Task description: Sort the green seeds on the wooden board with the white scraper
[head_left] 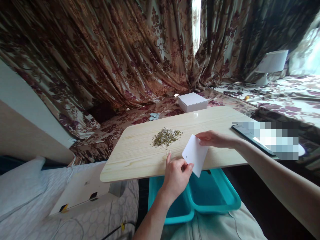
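Between my two hands is a thin white card (196,155) with a small hole near its left corner, tilted over the table's front edge. My left hand (177,173) pinches its lower left edge between thumb and fingers. At the upper right edge, my right hand (211,138) grips it, the fingers partly hidden. Beyond my left hand, a loose pile of small green and whitish grains (167,136) lies on the pale wooden table (140,160). Below the table edge, two turquoise plastic bins (215,200) (178,218) stand side by side near my lap.
A white box (192,101) sits behind the table. On the right end lies a dark-edged tablet-like device (250,138), partly pixelated. A white lamp (272,61) stands at the far right. To the left, a large flat carton (82,190) rests on the bed, with cables nearby.
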Tool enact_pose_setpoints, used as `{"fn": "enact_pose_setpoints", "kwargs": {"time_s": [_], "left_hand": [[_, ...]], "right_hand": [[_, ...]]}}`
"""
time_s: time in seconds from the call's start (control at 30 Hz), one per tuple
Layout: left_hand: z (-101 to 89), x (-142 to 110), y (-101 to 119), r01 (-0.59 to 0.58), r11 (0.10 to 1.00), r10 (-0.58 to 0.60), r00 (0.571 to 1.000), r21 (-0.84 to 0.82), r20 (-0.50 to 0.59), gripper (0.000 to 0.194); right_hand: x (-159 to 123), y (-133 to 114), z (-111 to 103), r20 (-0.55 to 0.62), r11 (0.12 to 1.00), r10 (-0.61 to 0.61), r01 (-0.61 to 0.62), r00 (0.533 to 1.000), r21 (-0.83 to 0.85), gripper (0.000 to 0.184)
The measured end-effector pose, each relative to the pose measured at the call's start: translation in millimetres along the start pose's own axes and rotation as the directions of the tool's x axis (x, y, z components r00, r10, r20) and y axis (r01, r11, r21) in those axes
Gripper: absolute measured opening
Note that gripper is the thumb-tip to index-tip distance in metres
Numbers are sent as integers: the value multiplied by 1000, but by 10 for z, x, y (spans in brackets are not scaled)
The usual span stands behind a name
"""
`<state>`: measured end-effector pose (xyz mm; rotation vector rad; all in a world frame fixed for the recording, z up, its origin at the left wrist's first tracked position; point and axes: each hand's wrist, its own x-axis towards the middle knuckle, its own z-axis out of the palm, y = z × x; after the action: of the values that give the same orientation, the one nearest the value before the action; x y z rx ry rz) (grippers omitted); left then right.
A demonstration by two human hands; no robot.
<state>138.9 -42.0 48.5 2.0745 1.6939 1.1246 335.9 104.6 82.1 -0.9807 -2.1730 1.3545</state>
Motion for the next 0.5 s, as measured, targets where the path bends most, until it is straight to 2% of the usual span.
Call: {"fn": "enact_pose_setpoints", "kwargs": {"time_s": [0.17,0.27,0.43,0.5], "left_hand": [[-57,83,-31,-35,999,36,999,23,-12,26],[-134,144,-157,-34,998,36,998,47,-49,23],[-269,241,-406,-18,996,31,990,91,-136,19],[-338,258,-508,-9,994,26,986,105,-167,18]], "right_hand": [[-52,-70,-19,2,996,-9,9,1000,94,28],[-40,-86,53,-9,987,-18,19,1000,161,24],[-31,-69,167,0,980,7,-6,1000,201,32],[-27,-56,185,-49,982,-5,14,999,188,35]]}}
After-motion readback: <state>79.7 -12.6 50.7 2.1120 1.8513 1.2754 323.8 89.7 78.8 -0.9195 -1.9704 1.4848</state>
